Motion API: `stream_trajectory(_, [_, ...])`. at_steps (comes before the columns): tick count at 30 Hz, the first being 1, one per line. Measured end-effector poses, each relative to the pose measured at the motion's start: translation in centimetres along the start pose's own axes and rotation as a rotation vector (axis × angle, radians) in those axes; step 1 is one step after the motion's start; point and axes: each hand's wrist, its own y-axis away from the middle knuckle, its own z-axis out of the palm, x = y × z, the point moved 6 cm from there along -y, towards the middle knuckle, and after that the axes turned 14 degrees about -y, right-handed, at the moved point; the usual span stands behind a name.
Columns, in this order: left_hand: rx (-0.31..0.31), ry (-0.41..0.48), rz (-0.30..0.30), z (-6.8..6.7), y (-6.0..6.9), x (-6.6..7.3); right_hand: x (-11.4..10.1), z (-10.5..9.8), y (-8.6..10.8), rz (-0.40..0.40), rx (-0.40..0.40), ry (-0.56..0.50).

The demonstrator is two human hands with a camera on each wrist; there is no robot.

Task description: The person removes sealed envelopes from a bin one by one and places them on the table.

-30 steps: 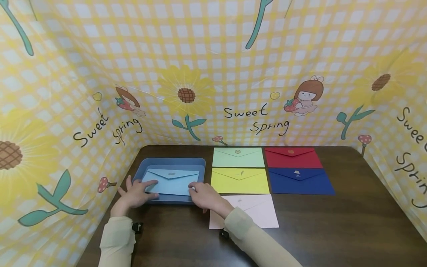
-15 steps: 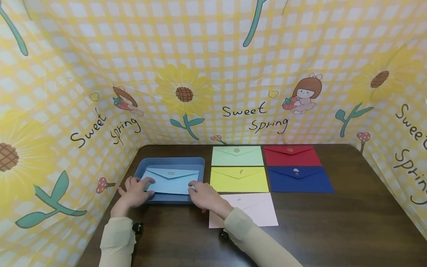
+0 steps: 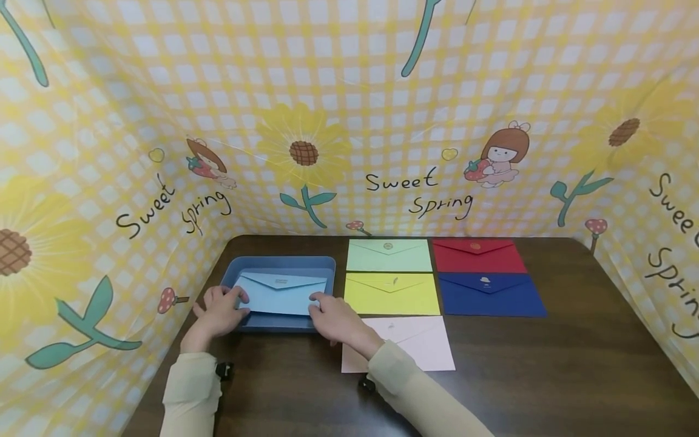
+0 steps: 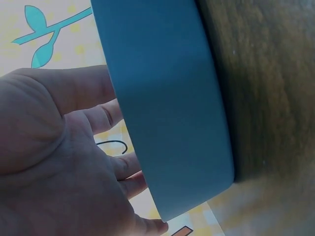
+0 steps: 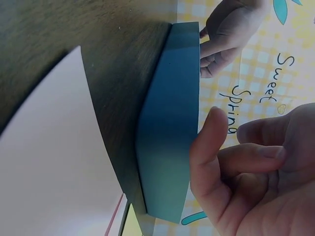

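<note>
A light blue envelope (image 3: 281, 296), flap side up, lies inside the blue tray (image 3: 284, 262) at the table's left. With thumb and bent forefinger, my left hand (image 3: 218, 312) holds the envelope's left end. The right hand (image 3: 335, 317) holds the right end the same way, its wrist above the pale pink envelope (image 3: 417, 349). In the left wrist view, the tray's outer wall (image 4: 167, 113) hides the fingertips and the envelope. The right wrist view shows the right fingers (image 5: 209, 140) bent over the tray's rim, the envelope out of sight.
Right of the tray lie a mint green envelope (image 3: 389, 261) and a yellow envelope (image 3: 390, 300). Further right are a red envelope (image 3: 480, 261) and a dark blue envelope (image 3: 491, 301). Patterned yellow cloth (image 3: 349, 121) walls the dark wooden table (image 3: 546, 376) at back and sides.
The left fingers, spread over the envelope before, have drawn back and bent at its left end. The envelope has shifted very slightly away from me. The right hand has barely moved.
</note>
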Motion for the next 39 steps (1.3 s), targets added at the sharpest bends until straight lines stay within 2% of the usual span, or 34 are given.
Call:
stream_trajectory(5, [-0.006, 0.002, -0.031, -0.2, 0.0, 0.1, 0.0, -0.2, 0.1, -0.005, 0.010, -0.008])
stream_trajectory(10, [-0.041, -0.024, -0.069, -1.0, 0.4, 1.0, -0.1, -0.4, 0.3, -0.007, 0.009, -0.007])
stream_trajectory(14, [-0.037, -0.026, -0.072, -1.1, 0.5, 1.0, -0.2, -0.6, 0.4, -0.009, 0.012, -0.006])
stream_trajectory(20, [-0.023, -0.036, -0.057, -1.1, 0.3, 0.7, -0.3, -1.1, 0.6, 0.001, 0.031, -0.035])
stream_trajectory(25, [0.017, -0.064, -0.043, -1.3, 0.0, 0.3, -0.3, -1.6, 0.6, -0.003, 0.052, -0.053])
stream_trajectory(32, [0.056, 0.000, 0.017, -1.7, -0.1, 0.3, -0.6, -2.0, 1.0, -0.033, 0.065, -0.061])
stream_trajectory(39, [0.068, 0.018, 0.028, -1.7, -0.2, 0.8, -0.8, -2.5, 1.5, -0.032, 0.064, -0.057])
